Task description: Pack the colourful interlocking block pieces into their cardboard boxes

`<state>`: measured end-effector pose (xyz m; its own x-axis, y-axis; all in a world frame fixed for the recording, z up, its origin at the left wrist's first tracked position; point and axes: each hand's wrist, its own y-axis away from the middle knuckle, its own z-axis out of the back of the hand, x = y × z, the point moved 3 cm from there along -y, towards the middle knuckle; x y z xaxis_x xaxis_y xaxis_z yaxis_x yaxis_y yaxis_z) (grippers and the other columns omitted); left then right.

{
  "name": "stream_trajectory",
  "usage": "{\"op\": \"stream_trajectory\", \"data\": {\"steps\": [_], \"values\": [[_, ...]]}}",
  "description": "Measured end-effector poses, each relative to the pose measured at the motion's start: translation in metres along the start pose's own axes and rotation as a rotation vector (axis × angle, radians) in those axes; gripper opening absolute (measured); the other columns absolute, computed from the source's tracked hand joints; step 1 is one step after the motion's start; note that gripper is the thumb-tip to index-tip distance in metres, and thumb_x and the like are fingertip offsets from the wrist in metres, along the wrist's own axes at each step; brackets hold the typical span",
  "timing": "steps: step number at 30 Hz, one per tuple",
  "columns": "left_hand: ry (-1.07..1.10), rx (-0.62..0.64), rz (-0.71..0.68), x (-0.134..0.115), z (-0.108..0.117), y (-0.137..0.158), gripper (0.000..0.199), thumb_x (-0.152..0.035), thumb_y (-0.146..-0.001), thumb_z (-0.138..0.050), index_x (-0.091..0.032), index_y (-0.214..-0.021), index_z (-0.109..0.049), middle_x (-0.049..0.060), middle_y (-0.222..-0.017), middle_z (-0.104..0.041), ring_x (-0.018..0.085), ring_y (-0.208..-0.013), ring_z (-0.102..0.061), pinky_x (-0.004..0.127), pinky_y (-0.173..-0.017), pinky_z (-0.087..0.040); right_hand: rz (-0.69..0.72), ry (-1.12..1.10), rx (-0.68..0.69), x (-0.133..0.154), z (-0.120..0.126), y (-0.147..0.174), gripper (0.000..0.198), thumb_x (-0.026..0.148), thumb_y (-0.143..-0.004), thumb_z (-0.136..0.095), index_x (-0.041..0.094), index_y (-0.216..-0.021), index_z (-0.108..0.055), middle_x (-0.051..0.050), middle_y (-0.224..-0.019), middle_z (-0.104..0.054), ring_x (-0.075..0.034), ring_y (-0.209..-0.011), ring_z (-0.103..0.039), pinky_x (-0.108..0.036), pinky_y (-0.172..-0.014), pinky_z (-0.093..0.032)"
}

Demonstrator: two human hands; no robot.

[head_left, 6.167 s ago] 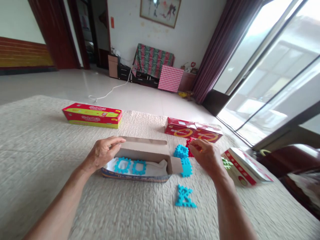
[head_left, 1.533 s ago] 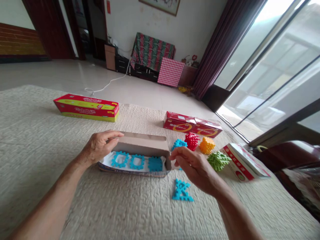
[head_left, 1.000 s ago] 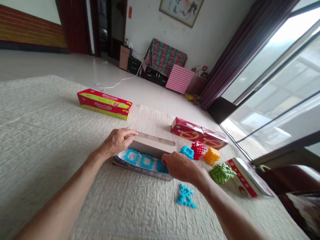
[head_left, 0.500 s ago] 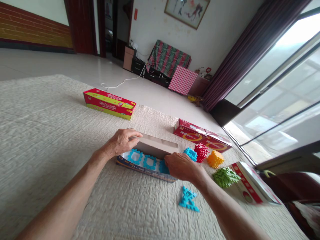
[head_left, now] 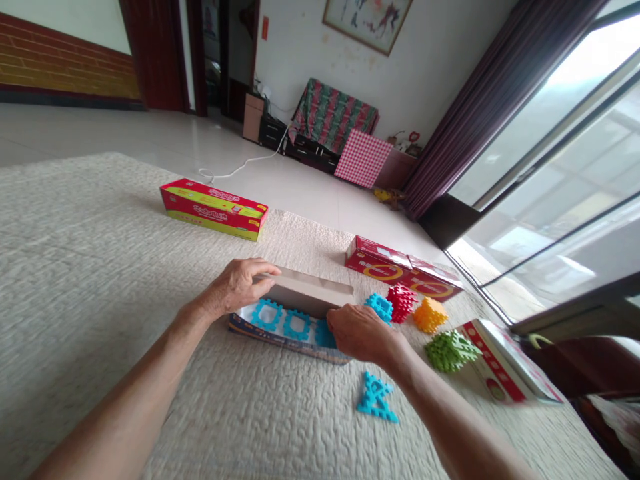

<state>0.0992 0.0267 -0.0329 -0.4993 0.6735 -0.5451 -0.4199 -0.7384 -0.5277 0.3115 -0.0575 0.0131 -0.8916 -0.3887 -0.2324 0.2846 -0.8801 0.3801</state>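
A long, low cardboard box [head_left: 290, 347] lies on the bedspread with its grey-brown lid [head_left: 315, 285] raised along the far side. Inside, blue notched square puzzle pieces [head_left: 297, 325] lie in a row on a white lining. My left hand [head_left: 245, 287] is closed on the lid's left end, thumb and fingers on its edge. At the box's right end, my right hand [head_left: 363, 331] is closed with fingertips down by the lid's corner, covering part of a blue piece. What its fingers grip is hidden. A loose blue letter K piece [head_left: 377, 399] lies nearer me.
Blue [head_left: 379, 307], red [head_left: 401, 302], yellow [head_left: 431, 315] and green [head_left: 451, 351] notched foam-like pieces stand to the right. Beyond are dark red boxes [head_left: 385, 262] and a red-yellow box [head_left: 215, 210]. A white-and-red box [head_left: 505, 363] lies far right on the quilted bedspread [head_left: 240, 420].
The view has shifted slightly, so most things sit a little further left. Both hands keep their places on the box, and the lid stays raised.
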Motion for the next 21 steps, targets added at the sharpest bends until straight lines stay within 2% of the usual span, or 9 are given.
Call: {"op": "stream_trajectory", "data": {"steps": [5, 12, 16, 19, 21], "values": [[0.002, -0.002, -0.005, 0.000, 0.000, 0.000, 0.024, -0.022, -0.080, -0.053, -0.020, -0.093, -0.073, 0.003, -0.097, -0.075, 0.018, -0.091, -0.069, 0.029, -0.086, -0.053, -0.010, 0.014, 0.014, 0.001, 0.000, -0.002, 0.028, 0.005, -0.081, -0.045, 0.008, -0.090, -0.071, -0.018, -0.085, -0.074, -0.026, -0.077, -0.071, -0.028, -0.053, -0.039], [0.001, -0.006, 0.004, 0.000, 0.000, 0.000, 0.024, -0.025, -0.080, -0.053, -0.021, -0.092, -0.073, 0.003, -0.098, -0.076, 0.018, -0.092, -0.069, 0.030, -0.088, -0.054, 0.001, -0.031, -0.044, -0.003, -0.001, 0.000, 0.026, 0.010, -0.086, -0.045, 0.012, -0.090, -0.070, -0.014, -0.082, -0.073, -0.021, -0.071, -0.069, -0.026, -0.050, -0.032], [0.010, 0.008, 0.033, 0.002, -0.001, 0.000, 0.024, -0.027, -0.079, -0.054, -0.022, -0.093, -0.073, 0.003, -0.099, -0.076, 0.019, -0.094, -0.069, 0.030, -0.090, -0.054, 0.006, -0.178, -0.079, -0.011, 0.005, 0.013, 0.024, 0.012, -0.086, -0.046, 0.016, -0.092, -0.069, -0.009, -0.079, -0.072, -0.017, -0.067, -0.065, -0.026, -0.052, -0.034], [0.026, 0.010, 0.052, 0.004, -0.001, 0.001, 0.024, -0.029, -0.079, -0.056, -0.022, -0.092, -0.074, 0.003, -0.100, -0.075, 0.020, -0.095, -0.069, 0.032, -0.091, -0.054, -0.049, -0.368, -0.266, -0.041, 0.015, 0.031, 0.027, 0.016, -0.089, -0.042, 0.020, -0.097, -0.067, -0.006, -0.082, -0.071, -0.014, -0.071, -0.063, -0.025, -0.059, -0.039], [0.035, 0.009, 0.055, 0.005, -0.002, 0.000, 0.023, -0.031, -0.079, -0.056, -0.023, -0.092, -0.074, 0.003, -0.100, -0.075, 0.021, -0.096, -0.069, 0.033, -0.091, -0.055, -0.169, -0.414, -0.446, -0.071, 0.015, 0.041, 0.027, 0.018, -0.090, -0.040, 0.018, -0.098, -0.065, -0.006, -0.086, -0.071, -0.014, -0.075, -0.063, -0.026, -0.065, -0.042]]}}
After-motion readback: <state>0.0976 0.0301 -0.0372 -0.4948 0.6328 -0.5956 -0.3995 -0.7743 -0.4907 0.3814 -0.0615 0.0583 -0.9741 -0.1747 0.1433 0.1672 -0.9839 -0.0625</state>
